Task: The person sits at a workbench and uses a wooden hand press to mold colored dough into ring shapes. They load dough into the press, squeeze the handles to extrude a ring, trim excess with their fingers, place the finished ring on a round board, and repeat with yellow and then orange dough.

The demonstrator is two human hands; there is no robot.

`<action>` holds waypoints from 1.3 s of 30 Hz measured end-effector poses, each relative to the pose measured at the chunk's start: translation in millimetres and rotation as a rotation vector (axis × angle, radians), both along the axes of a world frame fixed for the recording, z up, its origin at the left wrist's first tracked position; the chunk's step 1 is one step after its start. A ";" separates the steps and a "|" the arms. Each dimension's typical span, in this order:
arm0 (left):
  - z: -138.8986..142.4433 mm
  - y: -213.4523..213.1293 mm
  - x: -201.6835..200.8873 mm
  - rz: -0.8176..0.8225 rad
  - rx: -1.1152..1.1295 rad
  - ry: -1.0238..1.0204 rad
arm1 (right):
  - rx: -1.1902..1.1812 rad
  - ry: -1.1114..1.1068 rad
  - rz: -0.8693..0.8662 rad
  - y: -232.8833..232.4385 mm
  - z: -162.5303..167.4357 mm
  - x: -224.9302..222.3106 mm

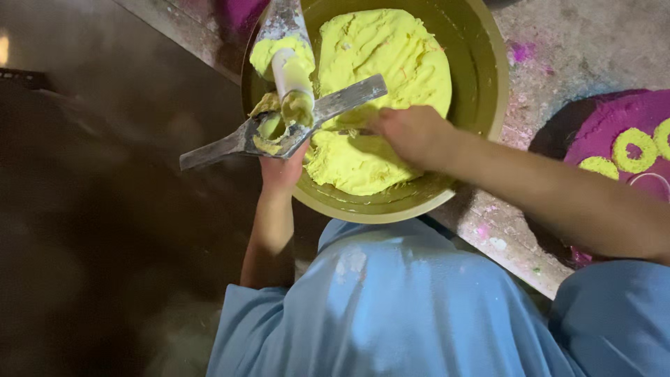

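Right hand [412,132] reaches into the bowl from the right, its grip closed on what looks like a thin tool whose tip is sunk in the yellow paste [380,70]; the fingers are partly hidden, so the tool itself is hard to make out. Left hand [281,171] comes up from below at the near left rim of the bowl, its grip wrapped around the lower end of a metal press [279,132], a device with two flat grey handles stretching out to the left and to the upper right, and a white cylinder [292,73] standing in its middle. Lumps of yellow paste cling to the press around the cylinder and its round opening. Beneath both hands sits the large olive-green bowl [481,84], more than half filled with the soft yellow paste. It rests on a rough grey floor [558,49] dusted with pink powder. At the far right lies a purple powder pattern [614,119] with yellow rings [634,150] on it. Nearest the camera are the person's light blue clothes [405,307].
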State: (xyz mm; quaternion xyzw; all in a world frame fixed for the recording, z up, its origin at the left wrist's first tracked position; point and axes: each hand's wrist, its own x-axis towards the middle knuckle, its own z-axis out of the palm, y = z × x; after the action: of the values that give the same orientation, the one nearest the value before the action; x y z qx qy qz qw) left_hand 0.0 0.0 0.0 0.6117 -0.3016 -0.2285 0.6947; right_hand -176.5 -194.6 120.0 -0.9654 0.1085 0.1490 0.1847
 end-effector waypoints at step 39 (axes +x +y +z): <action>159.0 -104.7 -29.1 -0.192 0.191 -1.012 | -0.319 -0.213 -0.487 34.9 207.0 -131.2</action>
State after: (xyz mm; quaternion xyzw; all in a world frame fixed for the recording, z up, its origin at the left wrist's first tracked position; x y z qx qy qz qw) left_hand -29.1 -104.7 159.0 0.6758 -0.6323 0.0065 0.3788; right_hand -307.7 -159.7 327.0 -0.9380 0.3387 -0.0208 0.0714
